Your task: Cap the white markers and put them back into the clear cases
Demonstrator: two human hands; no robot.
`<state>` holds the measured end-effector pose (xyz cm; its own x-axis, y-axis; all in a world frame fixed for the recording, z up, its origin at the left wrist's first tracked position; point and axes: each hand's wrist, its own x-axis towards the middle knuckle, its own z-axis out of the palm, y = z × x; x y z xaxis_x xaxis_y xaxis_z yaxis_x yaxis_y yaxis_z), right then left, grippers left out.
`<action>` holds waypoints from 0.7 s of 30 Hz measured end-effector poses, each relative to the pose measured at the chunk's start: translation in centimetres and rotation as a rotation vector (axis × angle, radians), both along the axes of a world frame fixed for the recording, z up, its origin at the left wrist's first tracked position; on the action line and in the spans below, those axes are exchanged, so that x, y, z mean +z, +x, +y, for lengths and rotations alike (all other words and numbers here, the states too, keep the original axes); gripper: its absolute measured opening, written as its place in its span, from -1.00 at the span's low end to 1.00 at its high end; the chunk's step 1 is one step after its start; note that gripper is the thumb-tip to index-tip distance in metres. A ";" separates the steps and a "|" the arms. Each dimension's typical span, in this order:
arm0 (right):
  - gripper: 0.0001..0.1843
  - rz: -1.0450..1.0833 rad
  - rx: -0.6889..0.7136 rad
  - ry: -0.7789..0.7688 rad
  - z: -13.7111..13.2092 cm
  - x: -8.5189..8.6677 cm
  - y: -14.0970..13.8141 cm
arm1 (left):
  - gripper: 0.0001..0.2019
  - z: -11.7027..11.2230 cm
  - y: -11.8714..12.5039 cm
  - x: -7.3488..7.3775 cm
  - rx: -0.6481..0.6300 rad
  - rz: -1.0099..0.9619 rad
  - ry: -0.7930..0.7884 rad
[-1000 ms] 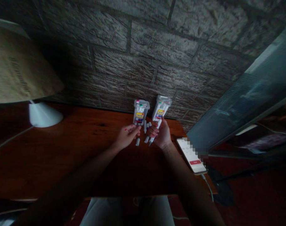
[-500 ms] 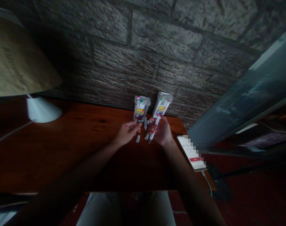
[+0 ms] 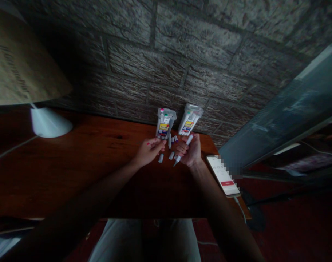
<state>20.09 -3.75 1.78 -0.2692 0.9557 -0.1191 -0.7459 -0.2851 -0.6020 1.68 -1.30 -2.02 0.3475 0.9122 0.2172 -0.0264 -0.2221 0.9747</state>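
Observation:
My right hand is wrapped round a white marker, which slants with its grey end down toward the left. My left hand has its fingers pinched together in front of the left clear marker case; whatever they hold is hidden. Between the hands, a white marker and a few short purple-banded pieces lie on the table. A loose grey marker cap is just below my left fingertips. Another grey-white piece rests beside my right fingers.
A second clear marker case stands behind my right hand, near the stone wall. On the wooden table are a lamp at the left and a phone with a cable at the right edge.
The upper end of the marker in my right hand has swung to the right, so it slants more. My left hand stays in nearly the same place. The view has shifted slightly.

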 end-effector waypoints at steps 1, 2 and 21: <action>-0.52 0.004 0.007 0.006 0.0 0.1 -0.1 | -0.64 0.0 0.0 0.0 -0.002 0.002 0.000; -0.53 0.007 0.016 0.011 -0.1 0.1 -0.1 | -0.64 0.0 0.0 0.0 -0.001 0.004 0.005; -0.62 -0.124 -0.166 0.133 -0.6 0.8 -2.6 | -0.70 -1.4 0.2 1.1 -0.260 -0.091 0.014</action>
